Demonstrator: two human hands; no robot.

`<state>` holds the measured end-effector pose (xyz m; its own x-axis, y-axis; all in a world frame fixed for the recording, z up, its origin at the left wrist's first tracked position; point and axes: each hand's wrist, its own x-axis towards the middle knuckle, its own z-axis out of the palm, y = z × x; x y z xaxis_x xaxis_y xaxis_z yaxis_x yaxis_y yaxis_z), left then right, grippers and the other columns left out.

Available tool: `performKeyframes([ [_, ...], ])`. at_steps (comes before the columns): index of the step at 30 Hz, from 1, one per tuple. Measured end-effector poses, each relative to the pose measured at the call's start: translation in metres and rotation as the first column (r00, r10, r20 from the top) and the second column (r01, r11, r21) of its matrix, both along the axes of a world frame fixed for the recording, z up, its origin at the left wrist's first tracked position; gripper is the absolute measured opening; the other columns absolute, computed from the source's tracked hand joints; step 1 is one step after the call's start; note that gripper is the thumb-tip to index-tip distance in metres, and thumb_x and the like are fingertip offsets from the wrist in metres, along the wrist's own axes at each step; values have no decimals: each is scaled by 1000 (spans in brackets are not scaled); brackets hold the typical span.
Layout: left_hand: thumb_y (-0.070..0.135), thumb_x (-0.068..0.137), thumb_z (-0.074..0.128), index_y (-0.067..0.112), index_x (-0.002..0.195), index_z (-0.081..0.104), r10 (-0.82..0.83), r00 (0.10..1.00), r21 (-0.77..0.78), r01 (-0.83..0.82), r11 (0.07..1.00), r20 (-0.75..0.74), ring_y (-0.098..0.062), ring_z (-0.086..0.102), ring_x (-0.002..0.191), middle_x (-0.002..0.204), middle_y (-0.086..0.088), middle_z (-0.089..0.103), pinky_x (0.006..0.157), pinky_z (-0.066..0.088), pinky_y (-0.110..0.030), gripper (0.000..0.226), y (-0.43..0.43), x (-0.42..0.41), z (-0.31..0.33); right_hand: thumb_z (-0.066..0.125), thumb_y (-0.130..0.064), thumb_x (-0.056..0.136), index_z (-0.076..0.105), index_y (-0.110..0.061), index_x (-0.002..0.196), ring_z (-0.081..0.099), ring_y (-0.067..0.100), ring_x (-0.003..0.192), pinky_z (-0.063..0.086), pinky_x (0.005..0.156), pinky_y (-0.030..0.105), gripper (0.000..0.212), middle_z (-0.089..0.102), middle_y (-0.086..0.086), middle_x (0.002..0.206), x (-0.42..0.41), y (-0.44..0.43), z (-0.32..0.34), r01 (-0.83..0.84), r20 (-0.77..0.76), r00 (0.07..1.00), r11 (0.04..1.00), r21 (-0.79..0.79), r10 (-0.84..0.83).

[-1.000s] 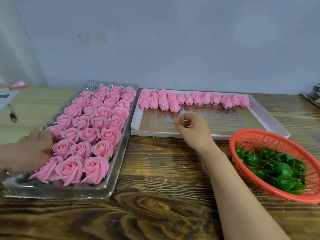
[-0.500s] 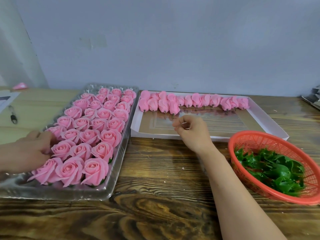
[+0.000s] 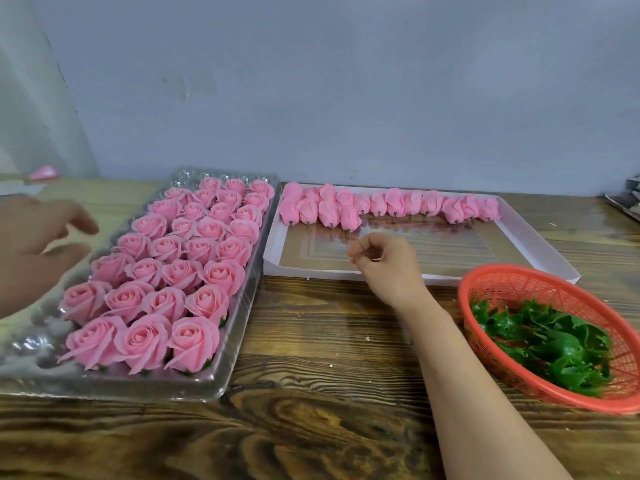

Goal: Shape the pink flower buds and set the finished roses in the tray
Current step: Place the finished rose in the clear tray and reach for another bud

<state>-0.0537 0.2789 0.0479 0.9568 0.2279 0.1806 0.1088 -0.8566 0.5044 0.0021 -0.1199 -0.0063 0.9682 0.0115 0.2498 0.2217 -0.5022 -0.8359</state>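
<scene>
red basket (image 3: 483,284) of green leaves (image 3: 554,344) sits near the box (image 3: 311,273) of pink buds (image 3: 394,204).

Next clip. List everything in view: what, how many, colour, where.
roses: about thirty, pink, in the tray
tray: one, clear plastic, table left
buds: over a dozen, pink, along the box's far edge
box: one, white, shallow, table centre
basket: one, orange-red, table right
calyxes: a heap, green, in the basket
pink scrap: one, far left by the wall
table: one, brown wood
left hand: open, blurred, at the tray's left side
right hand: fingers curled, over the box's near edge; whether it holds anything, cannot tell
</scene>
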Motion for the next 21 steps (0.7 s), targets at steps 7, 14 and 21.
performKeyframes([
  [7, 55, 73, 48, 38, 87, 61, -260, 912, 38, 262, 964, 318, 1, 61, 73, 79, 26, 63, 72, 51, -31, 26, -159, -41, 92, 57, 3, 84, 66, -26, 74, 63, 16, 77, 42, 63, 8, 32, 72, 6, 84, -1, 1, 2, 6, 5, 1000, 1000, -4, -6],
  [14, 20, 91, 60, 19, 80, 64, -226, 887, -232, 338, 912, 403, -1, 59, 67, 71, 11, 62, 61, 45, -14, 12, -262, -7, 66, 56, 3, 82, 66, -21, 74, 65, 21, 78, 43, 64, 13, 28, 72, 9, 81, -2, 0, 2, 28, 19, 999, 1000, 12, -28],
  [21, 22, 92, 57, 24, 70, 54, -53, 943, -481, 215, 850, 328, 0, 50, 61, 64, 13, 53, 54, 34, -12, 22, -299, 46, 0, 58, 7, 80, 63, -19, 72, 57, 16, 69, 42, 67, 26, 28, 66, 5, 73, 1, 0, 2, 30, 65, 997, 999, 39, -32],
])
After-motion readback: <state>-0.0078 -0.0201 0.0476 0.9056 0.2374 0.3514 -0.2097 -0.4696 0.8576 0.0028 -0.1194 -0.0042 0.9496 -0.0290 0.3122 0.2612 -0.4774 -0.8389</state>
